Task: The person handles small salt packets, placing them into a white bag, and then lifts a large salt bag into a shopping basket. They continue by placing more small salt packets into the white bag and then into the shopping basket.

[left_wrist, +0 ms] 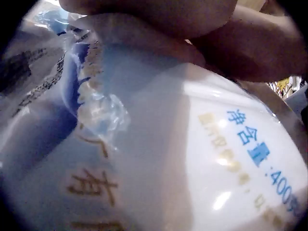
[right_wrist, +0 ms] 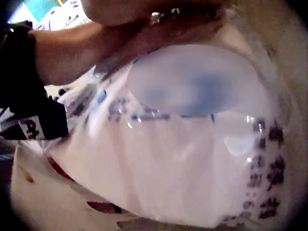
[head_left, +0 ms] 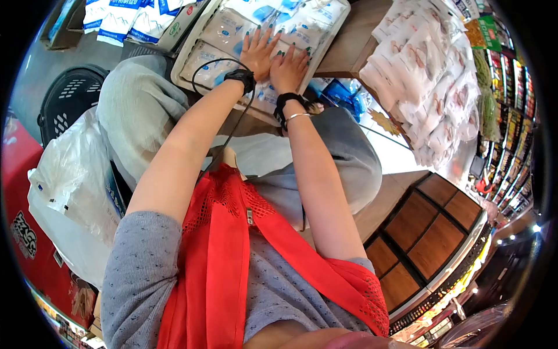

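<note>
Both bare hands lie flat on white-and-blue plastic packets (head_left: 226,29) laid side by side in a pale crate (head_left: 332,36), at the top of the head view. My left hand (head_left: 257,56) presses on them with straight, spread fingers. Close beside it, my right hand (head_left: 288,71) also rests on the packets, fingers extended. In the left wrist view, a glossy packet (left_wrist: 144,144) with blue and gold print bulges below the hand. Another white packet (right_wrist: 159,159) with dark print fills the right wrist view; its upper part is blurred.
A box of blue-and-white packets (head_left: 154,23) stands left of the crate. To the right, clear packs (head_left: 412,75) are piled on a wooden surface (head_left: 340,55). A black cable (head_left: 235,128) loops past the left wrist. A white plastic bag (head_left: 75,180) sits by the left leg.
</note>
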### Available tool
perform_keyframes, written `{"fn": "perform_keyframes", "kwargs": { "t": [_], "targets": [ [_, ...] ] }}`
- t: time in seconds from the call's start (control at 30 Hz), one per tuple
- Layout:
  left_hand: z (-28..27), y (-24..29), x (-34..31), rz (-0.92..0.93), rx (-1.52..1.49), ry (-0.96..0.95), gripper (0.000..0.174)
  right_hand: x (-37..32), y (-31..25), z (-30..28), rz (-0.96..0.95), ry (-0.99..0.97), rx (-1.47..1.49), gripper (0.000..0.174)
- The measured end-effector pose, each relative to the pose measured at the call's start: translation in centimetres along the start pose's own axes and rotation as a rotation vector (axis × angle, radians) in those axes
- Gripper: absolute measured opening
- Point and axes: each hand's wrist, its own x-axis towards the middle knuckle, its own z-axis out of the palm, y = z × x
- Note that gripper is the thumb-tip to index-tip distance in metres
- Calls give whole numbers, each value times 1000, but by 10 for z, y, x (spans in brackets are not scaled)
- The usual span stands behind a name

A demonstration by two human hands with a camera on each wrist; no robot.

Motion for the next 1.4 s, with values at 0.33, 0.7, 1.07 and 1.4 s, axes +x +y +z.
{"fn": "perform_keyframes", "kwargs": {
  "t": [0.33,0.7,1.07,1.4],
  "targets": [
    [9,-9,20,24,-92,-157,60,9,-6,11,83,117,10,52],
    [-10,-10,109,-145,-531,379,68,6,-4,-7,53,102,33,57],
    [-11,-8,208,-303,-664,163,29,21,-25,-15,102,131,117,72],
    [-142,5,142,-342,-837,-103,27,52,-39,-59,620,-45,1664,76]
  ]
}}
